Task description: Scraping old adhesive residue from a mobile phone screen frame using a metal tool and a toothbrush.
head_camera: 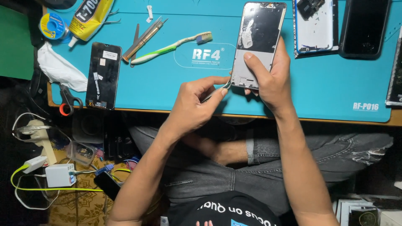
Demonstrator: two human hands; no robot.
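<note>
hands: right hand (268, 77) clamped on phone frame (258, 44), left hand (197, 104) pinching thin metal tool (215, 93) | advice: keep tip shallow at bottom edge, frame steady above tabletop (176, 90)

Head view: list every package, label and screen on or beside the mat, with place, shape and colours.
Glue tube: top left, lying tilted, yellow and black, white nozzle.
Phone screen panel: left on the mat, black rectangle bearing small white stickers.
Phone frame: held upright in the right hand, silver rim, dark inside.
Dark phone: top right, black glossy rectangle.
Mat: teal, white printed logos at centre and lower right.
</note>
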